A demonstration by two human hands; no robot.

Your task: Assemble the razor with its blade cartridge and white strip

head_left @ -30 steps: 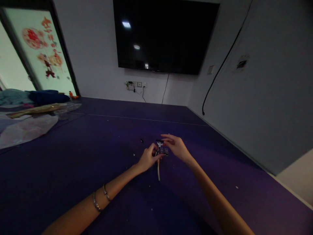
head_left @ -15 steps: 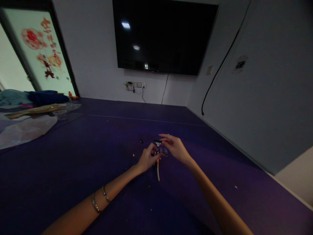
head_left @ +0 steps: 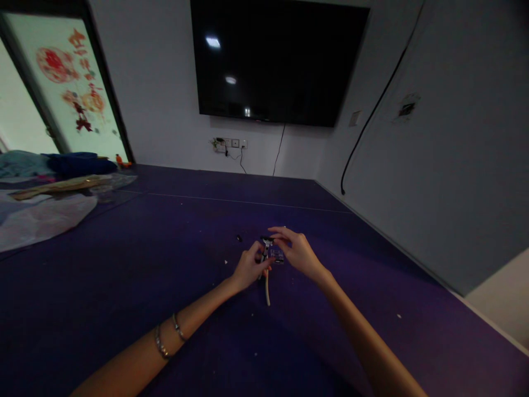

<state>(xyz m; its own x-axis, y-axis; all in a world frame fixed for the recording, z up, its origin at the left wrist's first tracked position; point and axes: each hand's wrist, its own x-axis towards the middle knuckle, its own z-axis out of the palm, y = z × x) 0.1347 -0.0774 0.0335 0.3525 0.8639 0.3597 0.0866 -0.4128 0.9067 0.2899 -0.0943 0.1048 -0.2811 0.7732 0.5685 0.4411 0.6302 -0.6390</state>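
Observation:
My left hand (head_left: 249, 268) is closed around the shaft of a small T-shaped tool, black and silver and razor-like (head_left: 266, 241), held upright a little above the floor. From below that hand a pale, curved, rod-like piece (head_left: 268, 289) sticks out toward me; whether it joins the tool is hidden by my fingers. My right hand (head_left: 295, 249) pinches the right end of the tool's black crosspiece between thumb and fingers, its index finger stretched out over the top. Just behind and between my hands lies a small clear plastic pack (head_left: 277, 255) with dark parts.
A small black piece (head_left: 238, 238) lies left of my hands on the purple-blue floor surface (head_left: 165, 275). White scraps (head_left: 225, 262) are scattered about. Plastic sheeting (head_left: 49, 220) and blue cloth (head_left: 80, 164) lie at the far left. A black cable (head_left: 366, 127) hangs along the right wall.
Almost nothing differs. Both hands keep their hold on the tool, with only a very slight shift of the tool's head and my right fingers.

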